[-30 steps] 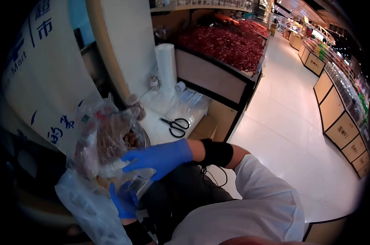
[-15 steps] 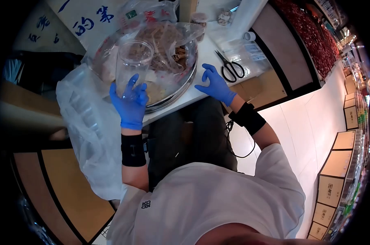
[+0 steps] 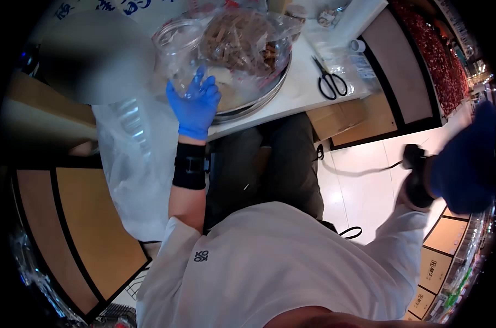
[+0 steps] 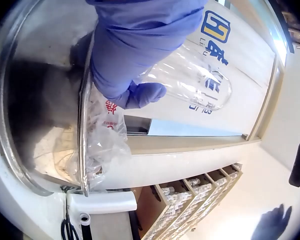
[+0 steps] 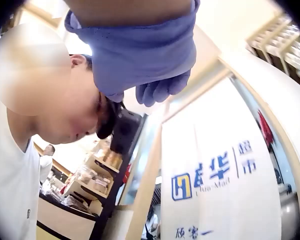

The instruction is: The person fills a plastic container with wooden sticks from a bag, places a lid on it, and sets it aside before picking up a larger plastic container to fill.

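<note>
My gloved left hand (image 3: 196, 109) grips a clear plastic jar (image 3: 178, 38) from below, its round rim tilted up and away from me. In the left wrist view, thumb and fingers curl about the see-through jar (image 4: 202, 82). Beneath it lies a round metal tray (image 3: 259, 104) with a clear plastic bag of brown, stick-like dried pieces (image 3: 239, 41). My gloved right hand (image 3: 467, 158) is raised at the far right of the head view, blurred and away from the table. In the left wrist view that right hand (image 4: 272, 222) shows spread fingers.
Black-handled scissors (image 3: 331, 82) lie on the white table right of the tray, near flat clear bags (image 3: 363, 65). A white plastic sack (image 3: 135, 180) hangs at the left edge. A cardboard box (image 3: 338, 117) sits below the tabletop. A bin of red goods (image 3: 431, 54) stands farther right.
My right hand has left the tray, then risen out to the far right. The left hand, first low by the tray, now has the jar. The head view has turned down toward my lap.
</note>
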The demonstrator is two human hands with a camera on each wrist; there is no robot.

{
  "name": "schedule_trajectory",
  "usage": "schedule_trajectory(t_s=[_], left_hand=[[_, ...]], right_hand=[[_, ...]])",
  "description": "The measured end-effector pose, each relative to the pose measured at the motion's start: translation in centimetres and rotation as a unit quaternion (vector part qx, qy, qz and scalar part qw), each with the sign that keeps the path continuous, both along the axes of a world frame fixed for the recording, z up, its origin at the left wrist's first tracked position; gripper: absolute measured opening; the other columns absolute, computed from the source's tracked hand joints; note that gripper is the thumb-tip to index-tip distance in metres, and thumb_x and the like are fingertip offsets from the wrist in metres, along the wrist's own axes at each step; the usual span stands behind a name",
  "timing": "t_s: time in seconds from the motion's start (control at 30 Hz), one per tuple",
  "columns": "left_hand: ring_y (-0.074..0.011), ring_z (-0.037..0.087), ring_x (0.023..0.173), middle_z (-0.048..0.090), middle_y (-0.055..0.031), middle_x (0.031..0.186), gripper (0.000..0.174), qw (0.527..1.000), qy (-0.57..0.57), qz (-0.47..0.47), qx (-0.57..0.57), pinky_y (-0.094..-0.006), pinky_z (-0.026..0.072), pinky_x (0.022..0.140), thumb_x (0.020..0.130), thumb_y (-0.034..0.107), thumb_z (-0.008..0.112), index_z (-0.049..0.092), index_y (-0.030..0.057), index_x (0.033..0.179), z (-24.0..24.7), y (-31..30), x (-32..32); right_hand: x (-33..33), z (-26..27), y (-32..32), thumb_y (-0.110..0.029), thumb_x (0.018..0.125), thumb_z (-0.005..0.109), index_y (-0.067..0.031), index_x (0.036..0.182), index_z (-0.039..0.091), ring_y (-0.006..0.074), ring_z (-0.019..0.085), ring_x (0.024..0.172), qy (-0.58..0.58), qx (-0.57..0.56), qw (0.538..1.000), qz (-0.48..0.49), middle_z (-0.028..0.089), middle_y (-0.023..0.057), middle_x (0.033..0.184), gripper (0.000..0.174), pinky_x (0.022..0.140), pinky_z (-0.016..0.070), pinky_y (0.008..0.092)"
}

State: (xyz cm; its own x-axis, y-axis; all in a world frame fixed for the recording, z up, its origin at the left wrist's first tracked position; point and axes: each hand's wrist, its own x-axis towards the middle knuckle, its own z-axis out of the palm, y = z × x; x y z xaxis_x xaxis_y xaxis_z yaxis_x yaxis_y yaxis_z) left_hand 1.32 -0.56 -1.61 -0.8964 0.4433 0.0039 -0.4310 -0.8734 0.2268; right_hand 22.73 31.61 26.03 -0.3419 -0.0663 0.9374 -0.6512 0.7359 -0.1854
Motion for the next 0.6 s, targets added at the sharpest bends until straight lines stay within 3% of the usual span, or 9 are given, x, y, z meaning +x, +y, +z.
schedule_trajectory(t_s=[0.03, 0.1, 0.17, 0.3, 0.37, 0.4, 0.6], left_hand=[[-0.0177, 0.039, 0.069, 0.047, -0.0089, 0.091, 0.086, 1.0, -0.014, 0.012, -0.011, -0.0302, 0.0345, 0.065, 0.082, 0.066, 0.051, 0.042, 0.0013, 0.138, 0.3, 0.1, 0.0], [-0.018, 0.04, 0.07, 0.052, -0.0112, 0.092, 0.086, 1.0, 0.016, -0.012, -0.001, -0.0308, 0.0357, 0.066, 0.082, 0.066, 0.051, 0.043, 0.001, 0.138, -0.3, -0.3, -0.5], [-0.0195, 0.042, 0.07, 0.057, -0.0155, 0.095, 0.086, 1.0, 0.024, -0.009, 0.003, -0.0311, 0.0366, 0.067, 0.082, 0.066, 0.051, 0.044, 0.0006, 0.137, -0.1, 0.0, -0.6], [-0.0217, 0.046, 0.072, 0.06, -0.0201, 0.099, 0.082, 0.998, 0.051, -0.029, 0.034, -0.0319, 0.0388, 0.068, 0.081, 0.064, 0.052, 0.048, 0.0001, 0.133, 0.2, 0.1, -0.6], [-0.0233, 0.049, 0.073, 0.06, -0.0212, 0.101, 0.079, 0.998, -0.021, 0.045, -0.031, -0.0325, 0.0408, 0.068, 0.081, 0.063, 0.053, 0.052, -0.0005, 0.128, 1.3, 0.5, 0.0], [-0.0233, 0.049, 0.073, 0.06, -0.0212, 0.101, 0.079, 0.999, -0.014, 0.037, -0.034, -0.0325, 0.0408, 0.068, 0.081, 0.063, 0.053, 0.052, -0.0005, 0.128, 1.2, 0.4, -0.2], [-0.0243, 0.051, 0.074, 0.061, -0.0221, 0.101, 0.076, 0.999, 0.004, 0.027, 0.017, -0.0329, 0.0417, 0.067, 0.081, 0.062, 0.055, 0.053, 0.0001, 0.125, 0.8, 0.5, -0.2]], right_hand=[[2.2, 2.7, -0.9, -0.028, 0.099, 0.052, 0.0124, 0.089, 0.056, 0.0097, 0.056, 0.05, 0.001, 0.032, 0.99, -0.136, 0.065, 0.0166, 0.082, 0.042, 0.044, 0.0412, 0.0126], [2.7, 4.9, -1.9, -0.027, 0.098, 0.052, 0.012, 0.089, 0.056, 0.0096, 0.056, 0.051, 0.087, 0.054, 0.994, -0.025, 0.065, 0.0161, 0.082, 0.04, 0.045, 0.0413, 0.0129], [3.2, 6.1, -2.7, -0.026, 0.098, 0.053, 0.0115, 0.09, 0.056, 0.0096, 0.056, 0.051, 0.121, 0.072, 0.99, 0.011, 0.065, 0.0156, 0.082, 0.039, 0.045, 0.0413, 0.0131], [4.9, 7.3, -4.0, -0.025, 0.098, 0.053, 0.0107, 0.09, 0.057, 0.0094, 0.056, 0.052, 0.157, 0.086, 0.984, 0.022, 0.064, 0.0146, 0.082, 0.037, 0.046, 0.0415, 0.0136], [5.9, 7.9, -4.5, -0.024, 0.097, 0.053, 0.0103, 0.091, 0.057, 0.0093, 0.056, 0.053, 0.171, 0.092, 0.981, 0.022, 0.064, 0.0141, 0.082, 0.035, 0.047, 0.0416, 0.0138], [6.4, 8.0, -4.6, -0.024, 0.097, 0.053, 0.0101, 0.091, 0.057, 0.0093, 0.056, 0.053, 0.175, 0.092, 0.98, 0.018, 0.064, 0.0139, 0.082, 0.035, 0.047, 0.0416, 0.0139], [9.5, 9.1, -6.0, -0.021, 0.096, 0.053, 0.0088, 0.092, 0.058, 0.009, 0.055, 0.055, 0.209, 0.096, 0.973, 0.017, 0.064, 0.0124, 0.082, 0.031, 0.049, 0.0419, 0.0147]])
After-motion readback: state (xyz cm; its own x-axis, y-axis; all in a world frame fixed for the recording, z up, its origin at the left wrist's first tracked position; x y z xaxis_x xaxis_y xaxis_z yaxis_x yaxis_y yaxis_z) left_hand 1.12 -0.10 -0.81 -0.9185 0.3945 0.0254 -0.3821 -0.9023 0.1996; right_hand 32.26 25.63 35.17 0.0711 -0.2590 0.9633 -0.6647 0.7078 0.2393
